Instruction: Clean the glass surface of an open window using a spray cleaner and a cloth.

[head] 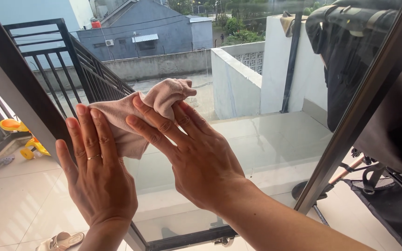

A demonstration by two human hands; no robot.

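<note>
**Cloth pressed to the pane, both hands flat**

I see the pale pink cloth bunched against the glass pane, high in its left half, close to the dark frame along that edge. It is crumpled rather than spread, which I judge gives a thick pad to push with.

My right hand lies on the cloth with fingers stretched and the fingertips pinning its folds to the glass; it is pressing, not clenched round the fabric. My left hand, a thin ring on one finger, is open and flat just beside it, its fingertips over the cloth's lower left corner. I take it that this hand steadies the pane or the trailing edge of the cloth.

The pane sits tilted in its frame, with a latch at the bottom edge. Through the glass a tiled balcony, a black railing and grey rooftops show. To the right stands a dark stroller; at the left are a yellow toy and a sandal on the floor.
</note>
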